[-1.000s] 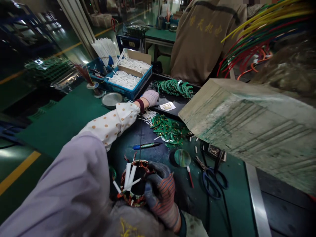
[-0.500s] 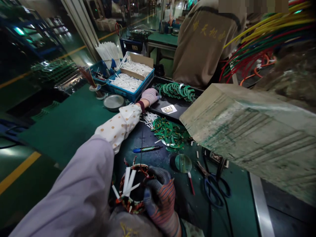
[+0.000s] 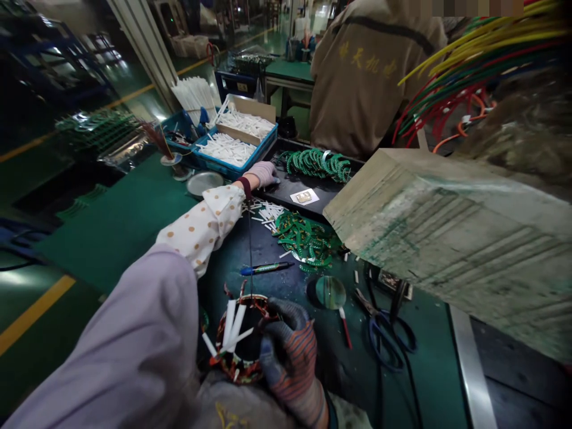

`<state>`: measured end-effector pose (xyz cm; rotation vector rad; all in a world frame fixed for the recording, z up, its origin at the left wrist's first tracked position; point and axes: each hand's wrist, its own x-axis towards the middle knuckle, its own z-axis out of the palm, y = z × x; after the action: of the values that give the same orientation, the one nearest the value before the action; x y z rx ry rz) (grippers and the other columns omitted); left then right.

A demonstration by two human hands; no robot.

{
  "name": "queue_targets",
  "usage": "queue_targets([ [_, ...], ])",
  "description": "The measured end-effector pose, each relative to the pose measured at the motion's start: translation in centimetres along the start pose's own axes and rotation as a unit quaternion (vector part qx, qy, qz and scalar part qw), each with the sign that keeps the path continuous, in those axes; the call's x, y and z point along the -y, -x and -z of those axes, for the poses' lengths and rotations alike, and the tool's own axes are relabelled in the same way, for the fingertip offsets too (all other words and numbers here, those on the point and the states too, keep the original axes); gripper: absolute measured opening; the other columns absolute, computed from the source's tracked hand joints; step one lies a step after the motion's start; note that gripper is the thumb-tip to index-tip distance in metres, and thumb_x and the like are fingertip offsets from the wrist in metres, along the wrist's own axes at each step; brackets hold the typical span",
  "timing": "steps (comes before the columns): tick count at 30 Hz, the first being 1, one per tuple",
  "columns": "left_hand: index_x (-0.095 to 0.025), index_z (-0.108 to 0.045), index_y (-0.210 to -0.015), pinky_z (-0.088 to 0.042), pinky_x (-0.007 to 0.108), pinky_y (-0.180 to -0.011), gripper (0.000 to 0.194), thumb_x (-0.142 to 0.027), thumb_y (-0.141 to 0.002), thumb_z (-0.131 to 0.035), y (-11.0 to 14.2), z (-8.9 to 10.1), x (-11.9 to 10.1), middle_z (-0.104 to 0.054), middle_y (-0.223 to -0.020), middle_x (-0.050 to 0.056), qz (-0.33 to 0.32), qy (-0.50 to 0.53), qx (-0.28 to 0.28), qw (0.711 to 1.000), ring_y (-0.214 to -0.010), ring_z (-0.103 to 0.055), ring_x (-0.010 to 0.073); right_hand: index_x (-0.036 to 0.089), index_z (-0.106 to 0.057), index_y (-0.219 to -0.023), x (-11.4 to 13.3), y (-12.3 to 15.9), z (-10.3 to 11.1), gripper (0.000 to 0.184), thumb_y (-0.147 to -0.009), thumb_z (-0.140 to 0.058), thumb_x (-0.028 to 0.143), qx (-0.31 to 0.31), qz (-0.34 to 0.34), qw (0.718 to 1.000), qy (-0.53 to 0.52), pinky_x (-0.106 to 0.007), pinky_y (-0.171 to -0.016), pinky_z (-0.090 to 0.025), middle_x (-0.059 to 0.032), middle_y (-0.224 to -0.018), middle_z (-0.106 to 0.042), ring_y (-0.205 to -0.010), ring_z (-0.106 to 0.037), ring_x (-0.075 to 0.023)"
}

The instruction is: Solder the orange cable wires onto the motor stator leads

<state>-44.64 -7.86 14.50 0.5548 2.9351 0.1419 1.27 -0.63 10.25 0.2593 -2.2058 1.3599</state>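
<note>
While the right hand (image 3: 288, 357), in a striped glove with a dark palm, is gripping the right side of a wound ring coil (image 3: 235, 372), the coil's open centre is facing up toward the head camera, near the person on the table (image 3: 120, 232). White insulating sleeves (image 3: 230, 325) are sticking out across the ring at several angles. The right hand is plainly the nearer one. The left hand (image 3: 263, 174), reaching out of a polka-dot cuff (image 3: 201, 229), is lying well to the far side with its gloved fingers bunched against a black tray (image 3: 272, 193). A thin dark line (image 3: 249, 250) is running from beside the left wrist almost straight toward the coil, though I cannot tell whether that hand is pinching it. Between the hands, loose white sleeves (image 3: 266, 211) and green-and-gold loops (image 3: 306, 238) are lying to the line's right, and a marker pen (image 3: 266, 268) is resting just beside it.
</note>
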Motion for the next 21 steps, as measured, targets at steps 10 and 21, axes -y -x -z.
queue_targets([
  [10, -0.021, -0.094, -0.129, -0.059, 0.026, -0.106, 0.034, -0.033, -0.102, -0.078, 0.9, 1.7, -1.4, -0.089, -0.115, 0.009, -0.028, -0.027, -0.015, 0.999, -0.113, -0.080, 0.0272, 0.031, -0.075, -0.116, -0.2, 0.1, 0.0, 0.023, -0.099, -0.064, 0.020, -0.002, 0.006, 1.000, 0.006, -0.041, -0.095, -0.065, -0.0065, -0.131, -0.081, -0.119, -0.079, -0.0249],
  [21, -0.014, -0.082, -0.132, -0.064, 0.057, -0.122, 0.030, -0.037, -0.113, -0.084, 1.3, 1.3, -3.2, -0.081, -0.139, 0.015, -0.016, -0.056, 0.003, 0.998, -0.133, -0.077, 0.0329, 0.031, -0.074, -0.115, 0.0, 0.0, 0.2, 0.019, -0.102, -0.063, 0.022, 0.001, -0.001, 1.000, 0.001, -0.038, -0.100, -0.064, -0.0048, -0.134, -0.080, -0.122, -0.077, -0.0225],
])
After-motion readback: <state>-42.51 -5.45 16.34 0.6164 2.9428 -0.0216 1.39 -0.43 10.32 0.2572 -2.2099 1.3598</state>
